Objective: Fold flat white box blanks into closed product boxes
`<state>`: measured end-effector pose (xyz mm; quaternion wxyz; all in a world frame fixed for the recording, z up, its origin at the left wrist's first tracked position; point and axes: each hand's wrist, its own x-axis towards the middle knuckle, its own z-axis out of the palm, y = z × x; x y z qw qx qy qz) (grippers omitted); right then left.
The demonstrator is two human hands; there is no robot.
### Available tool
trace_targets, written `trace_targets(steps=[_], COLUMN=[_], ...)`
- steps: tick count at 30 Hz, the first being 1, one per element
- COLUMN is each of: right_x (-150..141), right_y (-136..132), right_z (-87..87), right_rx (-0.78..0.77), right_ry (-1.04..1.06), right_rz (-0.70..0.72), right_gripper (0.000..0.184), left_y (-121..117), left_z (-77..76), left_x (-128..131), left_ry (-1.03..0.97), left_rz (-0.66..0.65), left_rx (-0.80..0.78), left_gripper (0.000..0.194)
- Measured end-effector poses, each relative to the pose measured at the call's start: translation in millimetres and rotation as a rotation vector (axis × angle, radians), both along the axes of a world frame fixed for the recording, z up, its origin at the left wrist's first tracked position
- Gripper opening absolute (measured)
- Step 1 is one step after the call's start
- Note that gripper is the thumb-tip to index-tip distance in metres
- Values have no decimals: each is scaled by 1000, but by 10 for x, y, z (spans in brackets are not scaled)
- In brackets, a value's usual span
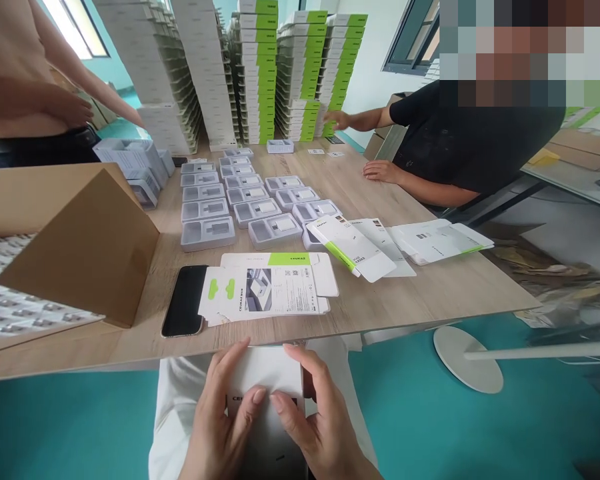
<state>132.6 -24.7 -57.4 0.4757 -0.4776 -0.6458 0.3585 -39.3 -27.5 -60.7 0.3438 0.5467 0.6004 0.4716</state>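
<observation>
My left hand (pixel 220 420) and my right hand (pixel 320 420) together hold a white product box (pixel 267 370) in my lap, just below the table's front edge. Fingers of both hands curl round its sides, thumbs pressing on its front face. On the wooden table (pixel 405 300) right ahead lie flat, unfolded white-and-green cartons (pixel 270 287). A black phone (pixel 185 300) rests beside them to the left. Beyond are rows of grey plastic trays (pixel 240 203) with white chargers in them.
An open brown cardboard box (pixel 75 247) stands at the left. More flat cartons (pixel 360 247) lie to the right. Tall stacks of white-and-green boxes (pixel 260 73) fill the far end. A shirtless person (pixel 25 80) stands far left; a person in black (pixel 460 140) sits at right.
</observation>
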Motion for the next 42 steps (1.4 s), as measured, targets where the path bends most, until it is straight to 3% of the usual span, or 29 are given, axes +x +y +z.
trace_targets(steps=[5, 12, 25, 29, 36, 39, 42], right_x=[20, 19, 85, 316, 560, 508, 417], right_y=[32, -9, -19, 141, 423, 436, 409], right_z=[62, 67, 183, 293, 458, 440, 374], right_rx=[-19, -131, -280, -99, 476, 541, 567], right_ry=[-9, 66, 63, -62, -465, -528, -469], right_rz=[66, 13, 35, 102, 167, 137, 54], right_gripper=[44, 43, 47, 36, 52, 59, 48], left_y=[24, 30, 43, 50, 18, 8, -9], left_z=[34, 73, 44, 47, 65, 74, 72], left_x=[-47, -12, -29, -15, 26, 49, 63], left_ry=[29, 36, 36, 48, 30, 28, -36], left_rz=[-48, -48, -33, -35, -7, 17, 30], left_rx=[42, 123, 82, 18, -33, -19, -57], left_gripper=[38, 35, 39, 40, 49, 51, 48])
